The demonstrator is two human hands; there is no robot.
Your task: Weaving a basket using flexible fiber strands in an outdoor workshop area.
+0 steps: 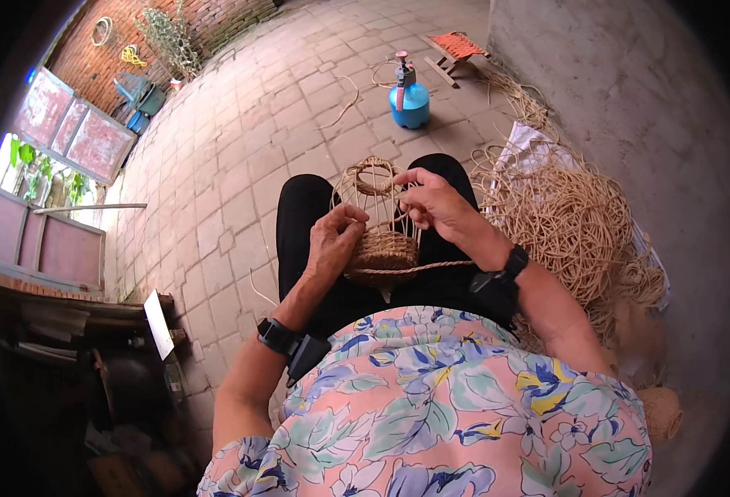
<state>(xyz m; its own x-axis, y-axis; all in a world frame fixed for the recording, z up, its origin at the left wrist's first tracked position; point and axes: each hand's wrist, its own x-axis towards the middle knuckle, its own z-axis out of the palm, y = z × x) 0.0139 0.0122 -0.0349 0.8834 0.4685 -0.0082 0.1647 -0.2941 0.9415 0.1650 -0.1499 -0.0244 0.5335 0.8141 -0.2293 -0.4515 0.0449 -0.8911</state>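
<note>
A half-woven basket point(384, 248) stands on my lap between my knees. Tan cord fills its lower part; thin bare uprights rise to a small wrapped ring point(375, 176) at the top. My left hand point(338, 240) is closed at the left side, fingertips pressed on the uprights just above the weave. At the right side, my right hand point(439, 203) has its index finger bent over an upright and the other fingers curled against the frame. A length of twisted cord point(431, 267) runs from the basket's front to the right, beneath my right wrist.
A big heap of tan cord point(564, 224) lies on a white sack by the grey wall at right. Ahead stand a blue pump sprayer point(410, 106) and a low stool point(458, 45) with an orange woven seat. Dark clutter and a white board point(158, 324) are at left.
</note>
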